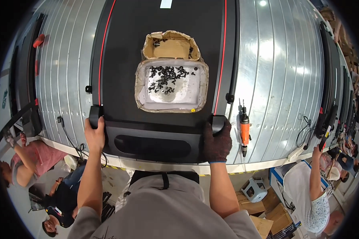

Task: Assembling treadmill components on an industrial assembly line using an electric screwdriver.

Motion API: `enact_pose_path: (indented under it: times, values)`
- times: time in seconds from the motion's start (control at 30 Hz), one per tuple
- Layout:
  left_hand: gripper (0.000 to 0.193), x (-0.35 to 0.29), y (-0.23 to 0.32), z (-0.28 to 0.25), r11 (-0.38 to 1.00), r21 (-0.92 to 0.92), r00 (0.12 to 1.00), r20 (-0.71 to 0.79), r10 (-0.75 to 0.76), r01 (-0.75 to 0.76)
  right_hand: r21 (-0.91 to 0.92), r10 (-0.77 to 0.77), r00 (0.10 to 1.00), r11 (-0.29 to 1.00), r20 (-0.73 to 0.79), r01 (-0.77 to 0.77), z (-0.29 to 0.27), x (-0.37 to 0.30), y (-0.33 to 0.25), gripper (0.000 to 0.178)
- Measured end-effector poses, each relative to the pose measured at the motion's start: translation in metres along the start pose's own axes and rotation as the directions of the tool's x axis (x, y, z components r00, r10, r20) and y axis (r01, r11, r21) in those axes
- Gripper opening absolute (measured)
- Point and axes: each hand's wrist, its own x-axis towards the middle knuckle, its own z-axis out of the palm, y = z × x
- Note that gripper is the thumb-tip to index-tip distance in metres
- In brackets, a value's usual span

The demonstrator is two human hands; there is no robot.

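Observation:
A black treadmill (123, 59) with red side lines lies lengthwise before me, its near end toward my body. My bare left hand (95, 137) is closed round the left black end cap (95, 114) at the near corner, its fingertips partly hidden. On the other corner, my right hand (218, 144), in a dark knitted glove, grips the right end cap (218, 121). Between them runs the black rear panel (153, 145) with a long rounded recess. A pale plastic tub (187, 93) of black screws (165, 73) sits on the belt, against an opened cardboard box (171, 48).
An orange electric screwdriver (245, 129) lies on the metal roller table (275, 79), right of the treadmill. A black cable (70, 135) trails at the left. More treadmills (24, 87) stand on both sides, with co-workers (36, 163) nearby. Cardboard boxes (277, 217) and a grey stool (254, 189) are behind right.

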Motion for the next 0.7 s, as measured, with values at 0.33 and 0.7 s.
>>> enact_pose_path:
  times: [0.33,0.7]
  values:
    - [0.072,0.016,-0.017,0.076,0.998,0.005,0.998,-0.024,-0.058,0.058,0.072,-0.071,0.997,0.995,-0.029,0.073,0.038,0.061,0.044,0.072]
    - [0.077,0.054,-0.019,0.096,0.996,0.091,0.993,0.109,-0.032,0.022,-0.063,-0.322,0.934,0.947,-0.155,0.316,0.071,0.090,0.049,0.070]
